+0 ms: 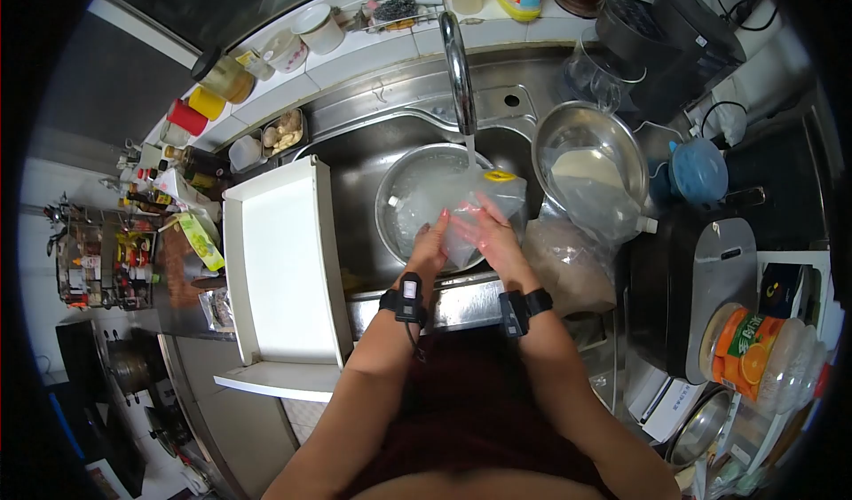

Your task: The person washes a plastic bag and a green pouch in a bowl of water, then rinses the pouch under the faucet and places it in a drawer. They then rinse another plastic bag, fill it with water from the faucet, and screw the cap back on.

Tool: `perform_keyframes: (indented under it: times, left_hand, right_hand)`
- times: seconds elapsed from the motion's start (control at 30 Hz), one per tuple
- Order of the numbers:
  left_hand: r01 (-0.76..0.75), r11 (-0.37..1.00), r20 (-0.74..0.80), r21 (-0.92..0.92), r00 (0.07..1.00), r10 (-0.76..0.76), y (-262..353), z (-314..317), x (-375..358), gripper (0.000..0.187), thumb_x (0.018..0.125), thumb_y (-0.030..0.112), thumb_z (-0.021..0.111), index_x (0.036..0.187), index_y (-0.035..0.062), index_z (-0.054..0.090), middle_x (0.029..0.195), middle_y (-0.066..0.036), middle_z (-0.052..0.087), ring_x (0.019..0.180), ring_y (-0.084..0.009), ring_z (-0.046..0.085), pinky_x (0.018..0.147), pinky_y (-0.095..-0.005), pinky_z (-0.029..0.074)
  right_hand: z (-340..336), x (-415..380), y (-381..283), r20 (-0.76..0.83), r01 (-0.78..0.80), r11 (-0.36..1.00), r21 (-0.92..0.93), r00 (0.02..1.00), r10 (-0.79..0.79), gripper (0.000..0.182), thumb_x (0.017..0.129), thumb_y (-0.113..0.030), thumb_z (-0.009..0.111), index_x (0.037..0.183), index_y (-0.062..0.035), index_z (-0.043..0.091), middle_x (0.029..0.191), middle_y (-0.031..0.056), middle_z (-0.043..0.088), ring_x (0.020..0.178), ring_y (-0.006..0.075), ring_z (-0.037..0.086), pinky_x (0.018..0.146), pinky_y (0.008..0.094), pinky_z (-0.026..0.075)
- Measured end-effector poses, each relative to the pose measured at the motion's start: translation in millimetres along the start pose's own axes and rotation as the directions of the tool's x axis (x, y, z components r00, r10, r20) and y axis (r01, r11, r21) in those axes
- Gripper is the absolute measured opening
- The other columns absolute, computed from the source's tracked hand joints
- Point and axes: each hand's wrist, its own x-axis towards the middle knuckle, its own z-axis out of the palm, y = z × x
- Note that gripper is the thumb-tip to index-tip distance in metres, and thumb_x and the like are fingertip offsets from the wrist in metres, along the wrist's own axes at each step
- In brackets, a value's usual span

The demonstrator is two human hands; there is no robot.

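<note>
A clear plastic bag with a yellow mark near its top is between my two hands. My left hand grips its near left side, thumb against the plastic. My right hand holds its right side, with fingers bent against the film and partly seen through it. Directly below is a metal bowl in the sink, with water and a small white piece in it. The faucet runs a stream down at the bag's far edge. Each wrist wears a black strapped device.
Left of the sink stands a white open box. On the right, a second metal bowl holds plastic pouches, one with a white cap. A black appliance sits farther right. Jars and bottles line the back ledge.
</note>
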Motion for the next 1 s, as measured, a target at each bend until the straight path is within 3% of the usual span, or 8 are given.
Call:
perform_keyframes:
  times: [0.07,0.17,0.3,0.63,0.73,0.83,0.93,1.0]
  left_hand:
    - [0.067,0.957,0.141,-0.281,0.990,-0.028,4.1,-9.2,8.0,0.039,0.083,0.024,0.062,0.111,0.0007,0.049,0.102,-0.008,0.059,0.095,-0.0209,0.056,0.082,-0.0321,0.047]
    - [0.023,0.908,0.220,-0.417,0.973,0.077,9.6,-26.1,33.0,0.032,0.084,0.023,0.060,0.110,0.0055,0.052,0.108,-0.008,0.058,0.096,-0.0203,0.057,0.084,-0.0334,0.048]
    - [-0.119,0.873,0.178,-0.473,0.957,0.227,25.5,-46.6,61.0,0.022,0.090,0.020,0.050,0.107,0.0050,0.052,0.098,-0.007,0.061,0.087,-0.0173,0.060,0.071,-0.0279,0.052]
    - [-0.008,0.893,0.249,-0.449,0.959,0.134,16.3,12.1,-1.4,0.032,0.088,0.004,0.050,0.118,0.0093,0.043,0.112,-0.014,0.056,0.099,-0.0223,0.057,0.081,-0.0318,0.052]
    - [-0.073,0.907,0.240,-0.416,0.953,0.187,17.0,3.8,4.2,0.034,0.088,0.002,0.048,0.120,0.0081,0.041,0.115,-0.015,0.054,0.101,-0.0247,0.056,0.082,-0.0334,0.052]
    - [-0.164,0.907,0.176,-0.387,0.953,0.248,27.4,3.3,7.3,0.032,0.088,0.001,0.047,0.118,0.0070,0.041,0.112,-0.015,0.055,0.098,-0.0255,0.057,0.081,-0.0344,0.052]
    - [-0.213,0.925,0.163,-0.314,0.948,0.273,37.1,9.5,3.7,0.029,0.088,0.000,0.046,0.116,0.0061,0.043,0.108,-0.014,0.056,0.094,-0.0240,0.058,0.080,-0.0339,0.051]
    - [-0.276,0.936,0.183,-0.220,0.931,0.317,37.0,14.5,3.3,0.028,0.088,0.001,0.047,0.116,0.0059,0.043,0.109,-0.013,0.056,0.094,-0.0226,0.058,0.080,-0.0334,0.051]
  right_hand:
    - [-2.0,-5.9,-13.2,0.037,0.005,0.999,0.050,0.999,-0.007,0.047,0.093,-0.021,0.045,0.135,-0.0099,0.029,0.128,0.0198,0.042,0.109,0.0355,0.050,0.092,0.0427,0.042]
    - [-3.5,-16.5,-29.4,0.062,-0.039,0.996,-0.077,0.997,0.044,0.048,0.092,-0.021,0.046,0.135,-0.0100,0.029,0.127,0.0193,0.042,0.109,0.0354,0.050,0.093,0.0433,0.042]
    - [-14.7,-24.9,-42.0,0.057,-0.052,0.991,-0.125,0.997,0.059,0.044,0.093,-0.019,0.043,0.135,-0.0103,0.030,0.126,0.0193,0.044,0.107,0.0333,0.052,0.092,0.0411,0.043]
    - [-6.7,11.2,-29.3,-0.057,0.115,0.987,-0.109,0.991,-0.122,0.041,0.092,-0.015,0.045,0.131,-0.0052,0.034,0.123,0.0201,0.046,0.108,0.0320,0.052,0.093,0.0398,0.043]
    - [-25.4,14.3,-30.7,-0.114,0.001,0.996,-0.093,0.993,-0.011,0.040,0.090,-0.017,0.051,0.124,-0.0007,0.039,0.118,0.0179,0.050,0.108,0.0296,0.051,0.094,0.0400,0.041]
    - [-30.5,7.0,-22.8,-0.423,-0.055,0.944,-0.325,0.901,-0.093,0.053,0.082,-0.024,0.063,0.125,-0.0037,0.039,0.125,0.0187,0.043,0.113,0.0283,0.047,0.092,0.0377,0.042]
    - [-16.4,-0.4,-9.3,-0.248,-0.035,0.331,-0.943,0.738,-0.628,0.057,0.073,-0.028,0.070,0.117,-0.0004,0.046,0.121,0.0139,0.046,0.109,0.0286,0.047,0.090,0.0408,0.041]
    - [9.2,-6.4,-12.7,0.106,-0.002,-0.168,-0.986,0.770,-0.630,0.052,0.071,-0.029,0.071,0.112,-0.0035,0.052,0.124,0.0139,0.043,0.109,0.0324,0.046,0.089,0.0411,0.041]
